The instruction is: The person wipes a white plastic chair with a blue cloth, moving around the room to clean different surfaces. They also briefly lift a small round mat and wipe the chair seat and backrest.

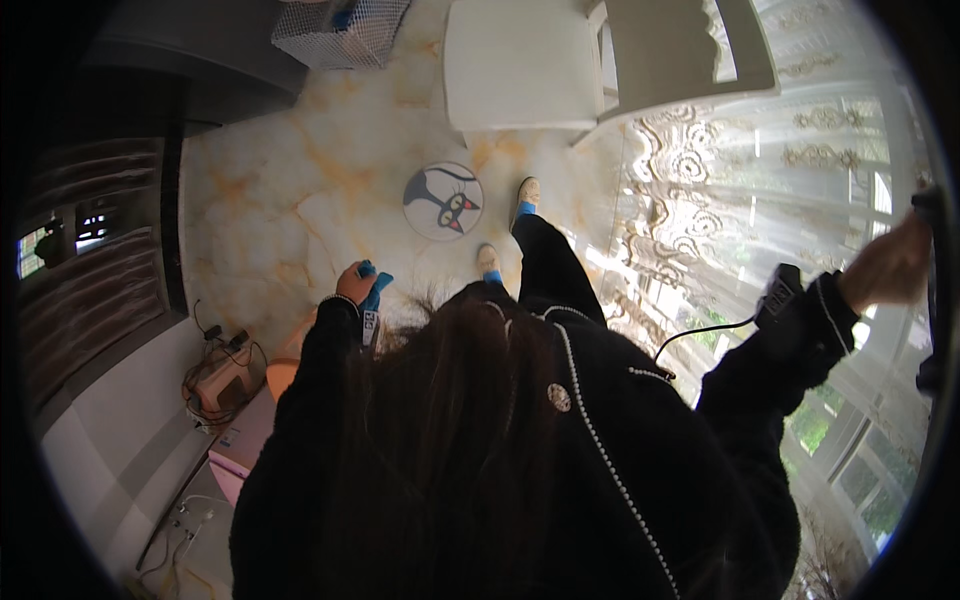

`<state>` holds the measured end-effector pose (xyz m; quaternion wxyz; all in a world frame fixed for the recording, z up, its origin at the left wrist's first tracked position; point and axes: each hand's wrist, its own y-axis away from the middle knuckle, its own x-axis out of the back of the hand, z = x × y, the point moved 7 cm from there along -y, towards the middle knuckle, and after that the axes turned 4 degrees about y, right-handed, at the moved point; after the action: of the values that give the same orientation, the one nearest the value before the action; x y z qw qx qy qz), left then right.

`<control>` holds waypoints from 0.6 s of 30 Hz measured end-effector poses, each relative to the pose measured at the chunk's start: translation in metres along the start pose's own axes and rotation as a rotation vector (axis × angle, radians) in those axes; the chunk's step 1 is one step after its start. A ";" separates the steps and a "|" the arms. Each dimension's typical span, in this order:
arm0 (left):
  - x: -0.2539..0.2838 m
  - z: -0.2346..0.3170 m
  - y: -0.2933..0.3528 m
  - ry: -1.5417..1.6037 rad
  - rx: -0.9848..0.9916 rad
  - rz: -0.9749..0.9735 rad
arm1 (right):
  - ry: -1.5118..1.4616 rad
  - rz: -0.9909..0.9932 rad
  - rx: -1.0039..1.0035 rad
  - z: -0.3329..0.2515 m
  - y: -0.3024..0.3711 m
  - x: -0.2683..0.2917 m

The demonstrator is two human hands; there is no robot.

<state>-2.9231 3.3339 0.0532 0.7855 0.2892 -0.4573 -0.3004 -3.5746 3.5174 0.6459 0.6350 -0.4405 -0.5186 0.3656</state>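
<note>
My left hand hangs low over the floor, its fingers closed around a crumpled blue cloth. A small device with a pale panel sits at that wrist. My right hand is lifted out to the far right, in front of the sheer curtain. It is close to a dark object at the picture's rim. That hand is blurred and its fingertips are hidden, so I cannot make out a grip. A black device with a cable is strapped at the right wrist.
A white chair stands ahead, beside the curtain. The marbled floor bears a round cat picture. A white mesh basket is at the far left. To the left are a dark cabinet, a cable-wrapped box and a pink box.
</note>
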 end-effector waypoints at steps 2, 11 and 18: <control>0.004 0.016 -0.001 0.076 -0.070 0.032 | -0.102 -0.031 0.031 0.001 0.014 -0.058; 0.100 0.161 -0.047 -0.108 0.019 0.225 | -0.596 -0.496 -0.460 0.019 0.123 -0.341; 0.152 0.343 -0.175 0.168 -0.345 0.522 | -0.656 -0.783 -0.549 -0.009 0.229 -0.471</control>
<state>-3.2042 3.0462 0.1508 0.9083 0.0486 -0.3921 -0.1372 -3.6595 3.1613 0.2718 0.3914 -0.2282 -0.8885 0.0731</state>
